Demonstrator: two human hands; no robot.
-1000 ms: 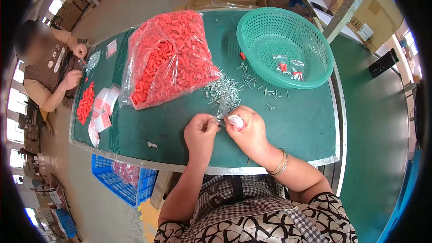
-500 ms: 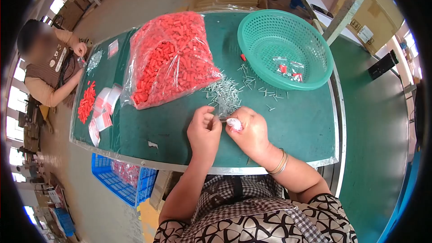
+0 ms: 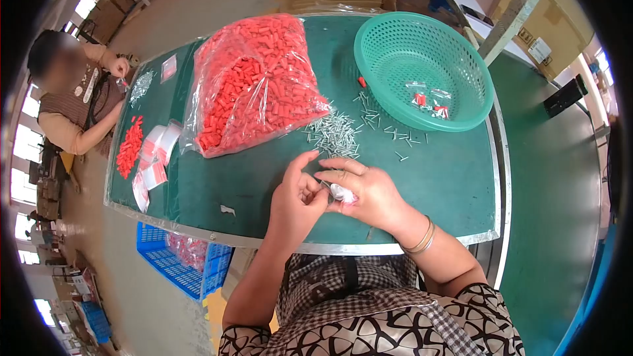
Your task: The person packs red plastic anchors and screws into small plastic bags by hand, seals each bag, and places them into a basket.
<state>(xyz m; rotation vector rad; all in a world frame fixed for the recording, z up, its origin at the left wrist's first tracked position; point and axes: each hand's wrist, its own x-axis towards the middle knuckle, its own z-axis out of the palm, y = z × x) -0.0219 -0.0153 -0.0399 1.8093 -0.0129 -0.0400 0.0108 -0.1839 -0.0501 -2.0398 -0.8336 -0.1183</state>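
With fingers of right hand, grasps crumpled white plastic; cannot tell grasp of left hand, near slender silver metal fasteners.

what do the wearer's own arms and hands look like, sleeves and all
The left hand and right hand wear no gloves. Two thin bangles, one golden, one paler, circle the right wrist; the left wrist shows none. The short sleeves are cream with a bold black pattern, leaving the forearms bare.
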